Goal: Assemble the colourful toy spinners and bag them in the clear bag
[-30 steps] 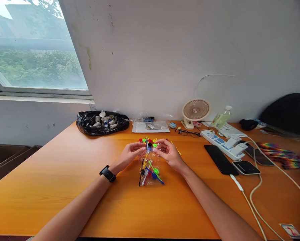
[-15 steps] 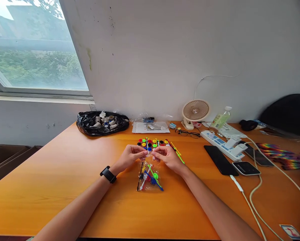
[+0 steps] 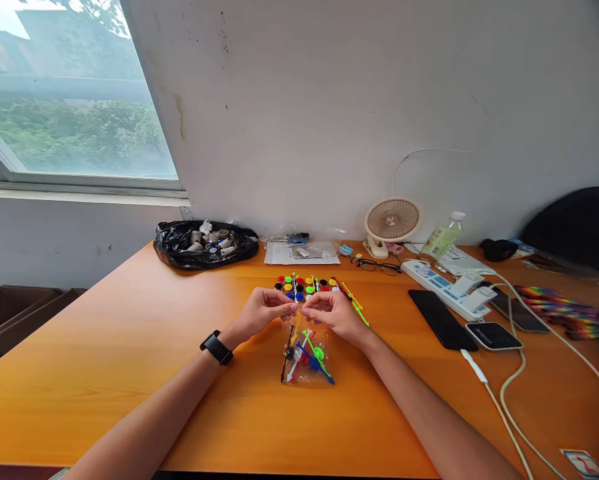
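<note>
A clear plastic bag (image 3: pixel 305 373) hangs low over the tabletop, its upper edge between my hands. Inside it are plastic arrow-shaped pieces in black, white, blue and green, with small round pieces among them. My left hand (image 3: pixel 267 308), with a black watch on its wrist, pinches the bag's top edge. Close beside it, my right hand (image 3: pixel 337 315) pinches the same edge. Just beyond my fingers lie rows of coloured discs (image 3: pixel 288 288) with arrow pieces across them. Some green and yellow arrows (image 3: pixel 354 301) lie by my right hand.
A wooden table (image 3: pixel 129 373) spreads under everything. At the back are a black plastic bag (image 3: pixel 174 250) of tubes, a clip fan (image 3: pixel 392 220), glasses (image 3: pixel 377 267) and a bottle (image 3: pixel 444 238). To the right are a power strip (image 3: pixel 442 288), a black phone (image 3: pixel 442 320) and white cables (image 3: pixel 504 413).
The bag's lower part has swung slightly right and its contents have shifted with it. Both hands stay nearly in place, still pinching the top.
</note>
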Motion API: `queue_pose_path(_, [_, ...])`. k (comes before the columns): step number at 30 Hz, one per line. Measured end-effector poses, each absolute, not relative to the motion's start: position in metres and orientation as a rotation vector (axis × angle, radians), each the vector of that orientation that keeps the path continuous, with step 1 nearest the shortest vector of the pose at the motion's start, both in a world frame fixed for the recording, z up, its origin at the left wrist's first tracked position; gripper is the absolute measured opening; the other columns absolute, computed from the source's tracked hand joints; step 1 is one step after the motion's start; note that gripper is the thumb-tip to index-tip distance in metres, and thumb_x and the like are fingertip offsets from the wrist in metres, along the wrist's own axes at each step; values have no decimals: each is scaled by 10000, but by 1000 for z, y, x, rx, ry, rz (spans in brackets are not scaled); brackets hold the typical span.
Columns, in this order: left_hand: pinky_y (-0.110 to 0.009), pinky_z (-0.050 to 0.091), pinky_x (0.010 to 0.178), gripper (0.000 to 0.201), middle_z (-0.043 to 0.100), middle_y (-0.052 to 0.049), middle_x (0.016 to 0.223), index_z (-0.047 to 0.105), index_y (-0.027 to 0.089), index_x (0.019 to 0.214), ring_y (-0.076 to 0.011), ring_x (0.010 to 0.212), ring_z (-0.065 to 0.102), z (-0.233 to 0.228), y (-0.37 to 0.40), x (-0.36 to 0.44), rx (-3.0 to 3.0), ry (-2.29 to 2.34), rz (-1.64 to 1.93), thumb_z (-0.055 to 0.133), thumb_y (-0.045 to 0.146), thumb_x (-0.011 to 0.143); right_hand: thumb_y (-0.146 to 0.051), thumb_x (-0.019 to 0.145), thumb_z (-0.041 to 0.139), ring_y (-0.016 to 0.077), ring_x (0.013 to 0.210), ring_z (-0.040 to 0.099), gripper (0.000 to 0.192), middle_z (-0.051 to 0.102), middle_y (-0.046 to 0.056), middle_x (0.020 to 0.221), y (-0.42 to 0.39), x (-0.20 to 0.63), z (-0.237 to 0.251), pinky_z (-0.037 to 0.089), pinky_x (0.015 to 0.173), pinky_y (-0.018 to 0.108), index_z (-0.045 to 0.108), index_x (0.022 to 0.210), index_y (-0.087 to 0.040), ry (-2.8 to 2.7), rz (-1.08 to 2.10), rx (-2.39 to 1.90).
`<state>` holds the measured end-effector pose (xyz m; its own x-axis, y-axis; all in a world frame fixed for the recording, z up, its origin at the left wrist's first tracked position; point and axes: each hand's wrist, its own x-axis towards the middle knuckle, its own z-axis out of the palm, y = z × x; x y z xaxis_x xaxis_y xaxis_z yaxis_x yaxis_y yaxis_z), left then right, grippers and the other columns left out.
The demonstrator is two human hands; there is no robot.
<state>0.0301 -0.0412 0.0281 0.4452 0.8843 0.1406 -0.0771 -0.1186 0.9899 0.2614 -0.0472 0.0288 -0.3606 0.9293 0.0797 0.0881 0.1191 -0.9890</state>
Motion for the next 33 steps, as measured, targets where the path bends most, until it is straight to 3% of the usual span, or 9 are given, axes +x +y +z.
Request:
queue_pose_path(11, [-243,484,618,372,711,-32,679,794,126,856,-119,608,598,31,-33,20,1462,796,1032,891,476,781,-456,743,893,155,655,638,308,727,29,731,-44,274,37,511,661,298,781,823,-181,-1498,1347,-969])
queue_pose_path(19, [-245,513,652,351,747,-48,774,780,128,860,-121,646,629,21,-27,16,1456,775,1014,885,458,798,-435,790,866,162,743,660,326,759,44,851,-44,273,32,519,709,295,809,1002,-194,-1513,1363,-958])
queue_pose_path(33, [-252,533,725,246,759,-49,744,835,127,969,-137,693,662,30,-28,8,1432,760,982,853,312,808,-314,745,840,133,649,573,200,768,42,769,-44,272,31,441,621,270,876,915,-214,-1391,1313,-935])
